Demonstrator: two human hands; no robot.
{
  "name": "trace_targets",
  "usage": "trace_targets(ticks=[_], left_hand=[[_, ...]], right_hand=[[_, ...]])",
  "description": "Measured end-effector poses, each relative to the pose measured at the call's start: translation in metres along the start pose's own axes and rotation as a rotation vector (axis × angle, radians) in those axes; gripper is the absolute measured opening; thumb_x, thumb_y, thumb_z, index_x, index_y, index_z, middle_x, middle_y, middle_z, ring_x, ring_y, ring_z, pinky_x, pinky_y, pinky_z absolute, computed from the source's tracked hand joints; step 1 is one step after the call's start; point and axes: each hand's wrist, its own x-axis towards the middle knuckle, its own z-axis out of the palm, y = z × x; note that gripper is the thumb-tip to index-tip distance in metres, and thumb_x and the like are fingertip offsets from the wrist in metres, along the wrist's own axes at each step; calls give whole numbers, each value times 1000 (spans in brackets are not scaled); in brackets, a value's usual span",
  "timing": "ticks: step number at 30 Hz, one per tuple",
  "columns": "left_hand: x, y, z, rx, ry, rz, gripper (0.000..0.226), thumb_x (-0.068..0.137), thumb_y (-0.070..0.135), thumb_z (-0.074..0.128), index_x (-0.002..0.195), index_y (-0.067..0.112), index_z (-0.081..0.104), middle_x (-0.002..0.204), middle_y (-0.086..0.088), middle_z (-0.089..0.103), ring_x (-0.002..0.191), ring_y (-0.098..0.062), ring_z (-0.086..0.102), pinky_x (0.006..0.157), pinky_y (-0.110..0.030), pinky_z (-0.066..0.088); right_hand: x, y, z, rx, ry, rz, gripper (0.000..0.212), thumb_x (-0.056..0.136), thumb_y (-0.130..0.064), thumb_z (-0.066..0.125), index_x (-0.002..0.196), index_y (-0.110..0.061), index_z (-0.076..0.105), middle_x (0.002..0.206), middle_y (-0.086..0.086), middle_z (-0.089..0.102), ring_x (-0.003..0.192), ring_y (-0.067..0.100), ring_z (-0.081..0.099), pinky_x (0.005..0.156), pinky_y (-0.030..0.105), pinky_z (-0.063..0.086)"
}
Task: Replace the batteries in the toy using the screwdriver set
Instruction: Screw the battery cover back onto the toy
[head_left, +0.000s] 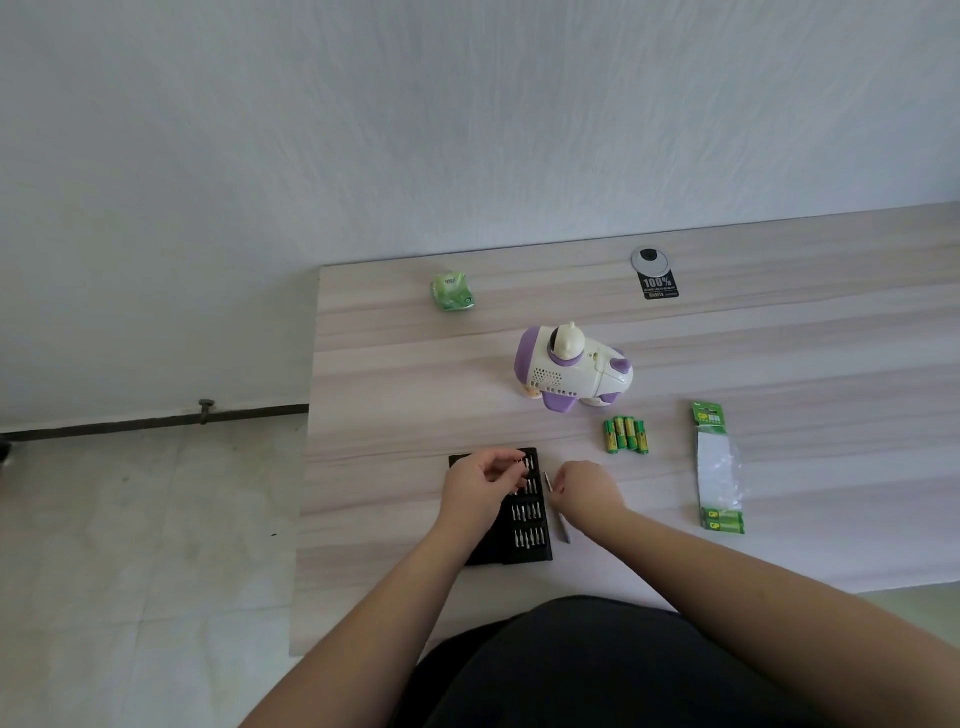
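A white and purple toy (574, 370) stands in the middle of the wooden table (779, 338). Several green batteries (626, 435) lie loose to its right front. The black screwdriver set case (524, 519) lies open near the front edge, rows of metal bits showing. My left hand (480, 486) hovers over the case's upper rows, fingers pinched on a small bit. My right hand (584, 488) rests just right of the case, fingers closed on the thin grey screwdriver handle (563, 532), whose ends stick out above and below the hand.
An opened green battery blister pack (719, 467) lies at the right. A green tissue packet (452, 292) sits at the back left. A cable grommet (649, 259) with a black label is at the back. The table's left edge drops to a tiled floor.
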Motion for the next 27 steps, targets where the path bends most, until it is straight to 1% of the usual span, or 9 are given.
trace_targets(ticks=[4, 7, 11, 13, 16, 18, 21, 24, 27], left_hand=[[-2, 1, 0, -17, 68, -29, 10, 87, 7, 67, 90, 14, 74, 79, -6, 74, 76, -13, 70, 83, -34, 57], [-3, 5, 0, -49, 85, -54, 8, 88, 10, 67, 88, 14, 74, 79, -7, 74, 76, -16, 69, 86, -40, 57], [-3, 21, -1, -97, 108, -43, 5, 90, 12, 66, 91, 12, 71, 79, -3, 73, 74, -12, 69, 86, -38, 57], [-2, 33, -4, -135, 127, -26, 5, 90, 10, 65, 89, 12, 70, 78, -1, 74, 74, -10, 69, 84, -35, 57], [-2, 55, -9, -174, 150, 12, 5, 90, 15, 66, 90, 11, 70, 81, -2, 75, 79, -12, 72, 82, -37, 58], [-5, 72, -9, -215, 163, 32, 7, 90, 15, 66, 91, 10, 70, 86, -5, 74, 83, -15, 72, 79, -37, 59], [-15, 106, -1, -290, 142, 63, 10, 95, 13, 59, 92, 8, 67, 88, -7, 74, 89, -19, 71, 74, -35, 60], [-28, 136, 10, -322, 100, 80, 16, 98, 15, 53, 98, 4, 64, 90, -8, 74, 89, -21, 72, 71, -35, 60], [-40, 161, 26, -372, 59, 90, 19, 98, 14, 52, 95, 1, 65, 90, -12, 73, 87, -25, 72, 71, -34, 60]], right_hand=[[-8, 3, 3, -186, 90, -20, 22, 90, -15, 46, 107, -9, 58, 106, 9, 57, 94, 28, 60, 76, 33, 46], [-9, 7, 0, -132, 103, -43, 18, 96, -14, 39, 107, -9, 51, 106, 11, 61, 93, 31, 61, 72, 34, 44], [-27, 5, -17, 44, 109, -110, 19, 100, -29, 38, 111, -15, 47, 97, 10, 66, 86, 32, 63, 72, 39, 51], [-41, 4, -28, 122, 143, -170, 18, 100, -33, 39, 109, -19, 47, 95, 5, 67, 85, 27, 63, 73, 40, 52], [-63, 1, -47, 276, 204, -261, 15, 100, -34, 39, 106, -23, 48, 88, -2, 65, 79, 17, 63, 72, 40, 53], [-79, -3, -62, 372, 232, -305, 15, 101, -34, 39, 106, -24, 50, 80, -6, 60, 72, 8, 62, 66, 30, 52], [-100, -6, -89, 554, 303, -355, 6, 98, -30, 47, 97, -31, 53, 72, -7, 58, 63, 5, 60, 60, 18, 47], [-118, -6, -116, 806, 359, -369, 18, 94, -18, 58, 87, -34, 58, 69, -4, 64, 59, 9, 63, 59, 21, 52], [-131, -7, -141, 940, 386, -414, 17, 90, -9, 62, 88, -26, 62, 70, -8, 67, 55, 9, 65, 56, 18, 51]])
